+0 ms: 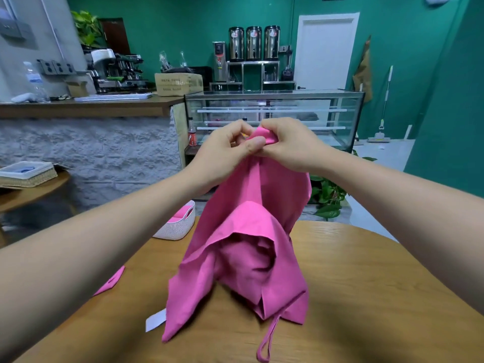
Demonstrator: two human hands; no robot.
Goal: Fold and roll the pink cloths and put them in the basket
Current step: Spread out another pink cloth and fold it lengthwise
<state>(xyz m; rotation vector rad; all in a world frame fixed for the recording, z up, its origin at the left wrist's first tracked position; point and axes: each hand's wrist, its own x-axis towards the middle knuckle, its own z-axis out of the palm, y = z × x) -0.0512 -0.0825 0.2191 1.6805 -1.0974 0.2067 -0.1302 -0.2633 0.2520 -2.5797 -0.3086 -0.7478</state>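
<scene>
A pink cloth [243, 247] hangs in the air above the wooden table [366, 284], its lower folds drooping down to the tabletop, with a white tag and a thin loop at its bottom edge. My left hand [222, 153] and my right hand [290, 145] pinch its top edge close together at chest height. A white perforated basket [178, 226] stands at the table's far left edge with pink cloth [180, 213] inside. Another pink cloth [111, 281] peeks out from under my left forearm.
A second round table with a woven tray [26, 174] stands at the left. Beyond are a stone-faced counter with a coffee machine, a glass display case [272, 113] and a potted plant [327, 197] on the floor past the table's far edge.
</scene>
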